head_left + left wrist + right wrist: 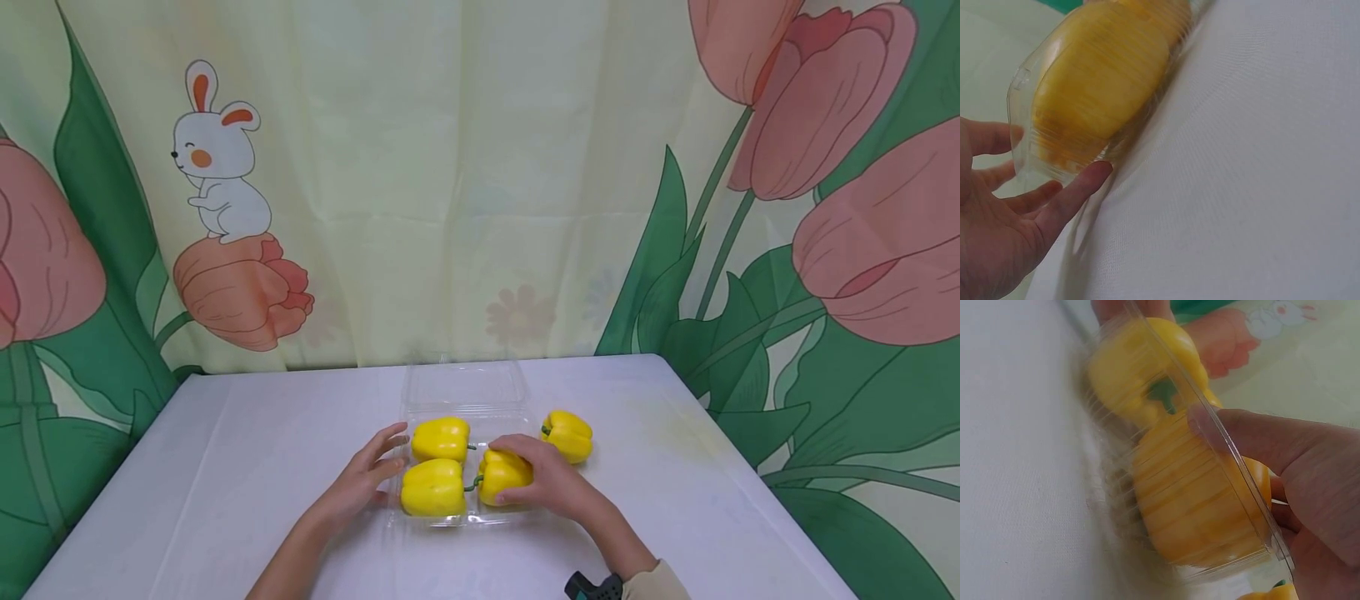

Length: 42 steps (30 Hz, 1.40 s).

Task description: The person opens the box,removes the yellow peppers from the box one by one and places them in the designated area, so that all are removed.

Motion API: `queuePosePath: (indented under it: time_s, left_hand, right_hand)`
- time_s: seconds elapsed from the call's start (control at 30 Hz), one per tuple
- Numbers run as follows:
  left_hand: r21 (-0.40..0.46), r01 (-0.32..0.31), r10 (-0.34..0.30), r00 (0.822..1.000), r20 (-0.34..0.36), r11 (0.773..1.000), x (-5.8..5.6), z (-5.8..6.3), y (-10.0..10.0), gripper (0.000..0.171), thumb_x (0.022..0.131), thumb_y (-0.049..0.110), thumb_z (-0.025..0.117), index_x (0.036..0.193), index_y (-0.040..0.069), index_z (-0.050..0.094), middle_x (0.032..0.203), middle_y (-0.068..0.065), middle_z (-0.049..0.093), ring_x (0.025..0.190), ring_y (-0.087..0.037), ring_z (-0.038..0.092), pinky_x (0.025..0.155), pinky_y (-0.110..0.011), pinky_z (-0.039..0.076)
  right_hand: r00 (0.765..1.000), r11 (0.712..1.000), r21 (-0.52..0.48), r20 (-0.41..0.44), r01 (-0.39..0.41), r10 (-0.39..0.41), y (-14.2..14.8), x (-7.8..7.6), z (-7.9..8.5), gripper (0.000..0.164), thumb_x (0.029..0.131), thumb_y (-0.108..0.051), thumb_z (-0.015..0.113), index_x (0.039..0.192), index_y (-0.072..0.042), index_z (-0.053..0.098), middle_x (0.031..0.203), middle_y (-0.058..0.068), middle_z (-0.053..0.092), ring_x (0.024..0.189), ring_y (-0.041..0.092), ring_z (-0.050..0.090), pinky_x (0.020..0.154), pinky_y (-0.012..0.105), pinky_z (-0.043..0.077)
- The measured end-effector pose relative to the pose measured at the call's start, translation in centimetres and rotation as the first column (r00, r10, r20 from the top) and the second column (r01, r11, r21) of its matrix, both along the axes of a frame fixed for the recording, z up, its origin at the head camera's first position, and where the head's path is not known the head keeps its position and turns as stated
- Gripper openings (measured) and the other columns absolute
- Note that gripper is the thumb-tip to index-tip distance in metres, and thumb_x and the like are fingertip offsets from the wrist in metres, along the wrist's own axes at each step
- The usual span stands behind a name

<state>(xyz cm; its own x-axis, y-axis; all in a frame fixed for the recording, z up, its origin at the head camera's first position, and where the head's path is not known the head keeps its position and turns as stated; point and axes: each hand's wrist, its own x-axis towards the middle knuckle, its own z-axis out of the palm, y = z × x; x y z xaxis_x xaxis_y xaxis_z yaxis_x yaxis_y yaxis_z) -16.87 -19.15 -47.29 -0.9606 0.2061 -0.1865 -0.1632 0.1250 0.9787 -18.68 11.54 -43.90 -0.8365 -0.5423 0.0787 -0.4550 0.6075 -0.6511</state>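
Note:
A clear plastic clamshell container (495, 521) lies with its lid raised at the back. In its left half are two yellow bell peppers, a rear one (440, 438) and a front one (432, 488). My right hand (543, 477) grips a third yellow bell pepper (1185, 487) in the front right of the container, its stem toward the left. My left hand (360, 479) is at the container's left side, fingers spread. In the left wrist view, fingertips (1099, 172) of that hand touch the clear wall. Another yellow bell pepper (570, 437) sits outside, right of the container.
Everything stands on a table with a white cloth (247, 467). The clear lid (465, 383) reaches to the table's back edge. Behind hangs a curtain (450, 167) printed with tulips and a rabbit. A dark watch (596, 586) is on the right wrist.

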Motion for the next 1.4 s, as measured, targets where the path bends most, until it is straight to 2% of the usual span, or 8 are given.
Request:
queuePosePath:
  time_s: [0.3, 0.73, 1.0, 1.4]
  left_hand:
    - [-0.007, 0.017, -0.017, 1.0, -0.014, 1.0, 0.1, 0.02, -0.08, 0.058, 0.098, 0.024, 0.053, 0.151, 0.026, 0.029, 0.157, -0.015, 0.028, 0.138, -0.044, 0.035, 0.081, -0.047, 0.058]
    - [-0.019, 0.014, -0.015, 1.0, -0.018, 1.0, 0.09, 0.04, -0.1, 0.057, 0.099, 0.025, 0.052, 0.151, 0.026, 0.028, 0.157, -0.016, 0.028, 0.137, -0.044, 0.037, 0.082, -0.048, 0.057]
    - [-0.01, 0.019, -0.02, 1.0, -0.019, 1.0, 0.01, -0.04, -0.18, 0.058, 0.098, 0.025, 0.053, 0.151, 0.026, 0.028, 0.157, -0.017, 0.027, 0.137, -0.044, 0.037, 0.082, -0.048, 0.058]
    - [-0.024, 0.005, -0.006, 1.0, -0.011, 1.0, 0.04, -0.06, -0.02, 0.058, 0.098, 0.025, 0.053, 0.151, 0.026, 0.029, 0.156, -0.015, 0.029, 0.137, -0.043, 0.037, 0.082, -0.049, 0.058]
  right_hand:
    - [0.999, 1.0, -0.023, -0.041, -0.003, 0.002, 0.16, 0.02, -0.31, 0.062, 0.073, -0.037, 0.083, 0.128, -0.022, 0.059, 0.129, -0.008, 0.062, 0.119, 0.017, 0.057, 0.104, 0.045, 0.047]
    - [0.995, 0.996, -0.088, -0.104, 0.002, -0.011, 0.4, -0.16, -0.42, 0.065, 0.071, -0.043, 0.082, 0.128, -0.019, 0.061, 0.131, -0.006, 0.063, 0.123, 0.02, 0.057, 0.105, 0.047, 0.045]
    - [0.996, 0.994, -0.101, -0.078, 0.033, -0.041, 0.46, -0.08, -0.26, 0.066, 0.071, -0.047, 0.08, 0.128, -0.021, 0.061, 0.131, -0.008, 0.062, 0.125, 0.018, 0.056, 0.107, 0.046, 0.044]
    - [0.995, 0.992, -0.123, -0.084, 0.041, -0.051, 0.68, -0.06, 0.11, 0.064, 0.072, -0.043, 0.082, 0.128, -0.021, 0.061, 0.13, -0.009, 0.063, 0.125, 0.017, 0.057, 0.106, 0.045, 0.045]
